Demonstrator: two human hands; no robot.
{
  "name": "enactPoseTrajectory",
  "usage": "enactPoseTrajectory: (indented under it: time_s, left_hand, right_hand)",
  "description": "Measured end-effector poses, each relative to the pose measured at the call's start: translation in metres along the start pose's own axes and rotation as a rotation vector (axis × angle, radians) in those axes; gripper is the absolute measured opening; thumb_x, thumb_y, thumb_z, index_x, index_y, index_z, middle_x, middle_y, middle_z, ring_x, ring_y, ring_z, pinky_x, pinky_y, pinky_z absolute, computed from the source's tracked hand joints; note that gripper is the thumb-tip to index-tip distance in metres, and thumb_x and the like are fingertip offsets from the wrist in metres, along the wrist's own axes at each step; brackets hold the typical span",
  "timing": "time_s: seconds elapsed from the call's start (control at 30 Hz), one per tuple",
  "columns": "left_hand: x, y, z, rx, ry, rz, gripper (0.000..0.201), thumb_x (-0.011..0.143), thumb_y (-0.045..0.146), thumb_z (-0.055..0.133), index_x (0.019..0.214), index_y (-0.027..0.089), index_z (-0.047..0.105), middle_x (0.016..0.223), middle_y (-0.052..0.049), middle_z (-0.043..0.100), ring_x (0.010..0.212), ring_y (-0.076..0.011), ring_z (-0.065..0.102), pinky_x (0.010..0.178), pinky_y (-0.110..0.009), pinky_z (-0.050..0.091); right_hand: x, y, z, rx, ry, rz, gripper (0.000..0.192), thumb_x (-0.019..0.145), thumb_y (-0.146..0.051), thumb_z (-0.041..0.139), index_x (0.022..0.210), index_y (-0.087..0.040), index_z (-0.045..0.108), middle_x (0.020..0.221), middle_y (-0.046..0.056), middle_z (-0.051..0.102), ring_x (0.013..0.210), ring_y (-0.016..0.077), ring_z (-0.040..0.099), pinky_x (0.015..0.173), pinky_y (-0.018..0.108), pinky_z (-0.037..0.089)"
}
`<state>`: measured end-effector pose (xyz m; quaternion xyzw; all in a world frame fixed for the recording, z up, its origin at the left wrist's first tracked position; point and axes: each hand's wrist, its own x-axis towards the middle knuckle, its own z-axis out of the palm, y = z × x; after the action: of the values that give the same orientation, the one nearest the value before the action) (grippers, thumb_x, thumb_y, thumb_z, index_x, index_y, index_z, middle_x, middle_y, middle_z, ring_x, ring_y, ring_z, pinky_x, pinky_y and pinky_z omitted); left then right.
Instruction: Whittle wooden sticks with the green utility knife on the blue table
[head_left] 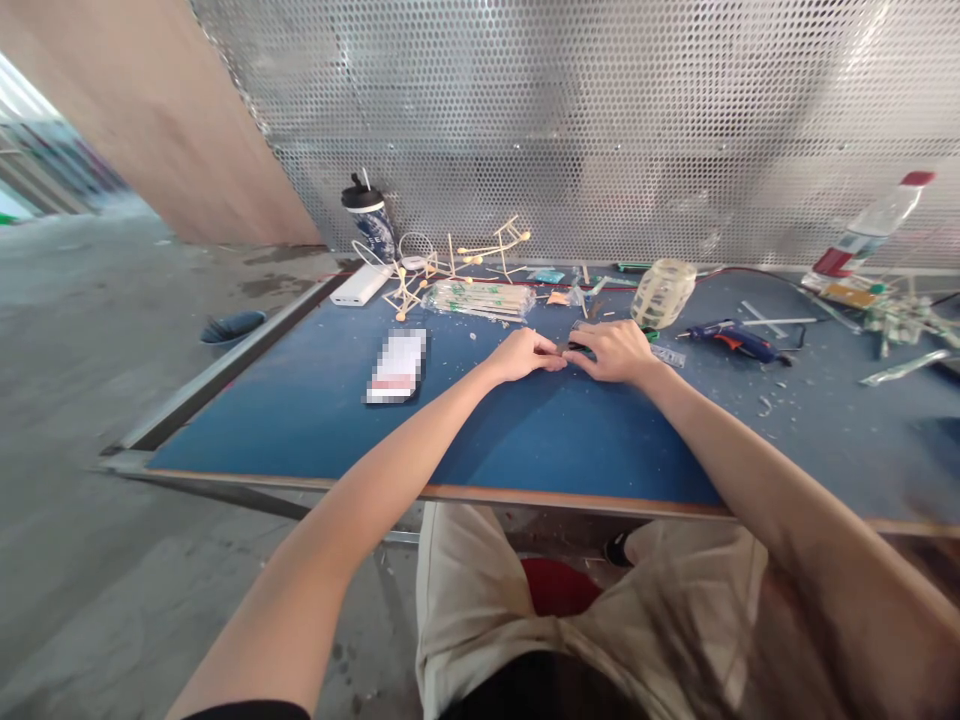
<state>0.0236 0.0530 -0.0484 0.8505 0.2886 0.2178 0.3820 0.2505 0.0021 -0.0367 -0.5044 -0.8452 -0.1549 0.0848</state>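
Observation:
Near the middle of the blue table, my left hand [523,356] is closed in a pinch. Whatever lies between its fingertips is too small to make out. Close beside it, my right hand [616,350] curls over a dark tool with a green end [649,335], mostly hidden under the palm. The fingertips of both hands nearly meet. A clear ruler [667,355] sticks out to the right of my right hand. Behind it stands a jar-like lattice of pale sticks [663,293]. A plastic-wrapped bundle of sticks [480,299] lies behind my left hand.
A phone [397,366] lies at left on the table [300,420]. Behind it are a white power bank [361,286], a lidded cup [370,222] and stick frames [495,245]. At right are a blue glue gun [735,339], scraps and a tilted bottle [870,235]. Perforated metal rises behind.

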Motion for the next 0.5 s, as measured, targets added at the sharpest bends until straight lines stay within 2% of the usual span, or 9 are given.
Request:
enactPoseTrajectory:
  time_s: [0.1, 0.33, 0.5]
  left_hand:
    - [-0.0001, 0.0015, 0.0001, -0.002, 0.000, 0.012, 0.035, 0.083, 0.047, 0.070, 0.067, 0.016, 0.069, 0.063, 0.002, 0.062, 0.062, -0.0106, 0.049, 0.062, -0.027, 0.031]
    - [-0.0013, 0.0022, -0.0008, -0.047, -0.019, 0.014, 0.030, 0.083, 0.046, 0.071, 0.082, 0.017, 0.076, 0.077, 0.000, 0.071, 0.073, -0.0135, 0.059, 0.070, -0.027, 0.040]
    - [-0.0016, 0.0011, 0.0004, -0.011, -0.001, 0.018, 0.032, 0.084, 0.045, 0.069, 0.072, 0.016, 0.072, 0.069, 0.001, 0.066, 0.065, -0.0114, 0.054, 0.065, -0.027, 0.035]
  right_hand:
    - [-0.0007, -0.0001, 0.0008, -0.002, -0.011, 0.034, 0.058, 0.100, -0.065, 0.028, 0.113, -0.025, 0.069, 0.105, 0.006, 0.077, 0.084, 0.0248, 0.066, 0.060, 0.033, 0.016]
    - [-0.0011, -0.0002, 0.0016, -0.004, -0.019, 0.077, 0.059, 0.098, -0.068, 0.030, 0.106, -0.025, 0.069, 0.100, 0.006, 0.078, 0.080, 0.0256, 0.067, 0.060, 0.033, 0.015]
    - [-0.0001, -0.0022, -0.0009, 0.012, -0.020, 0.023, 0.053, 0.100, -0.061, 0.031, 0.112, -0.024, 0.067, 0.104, 0.007, 0.076, 0.083, 0.0248, 0.066, 0.060, 0.033, 0.016]
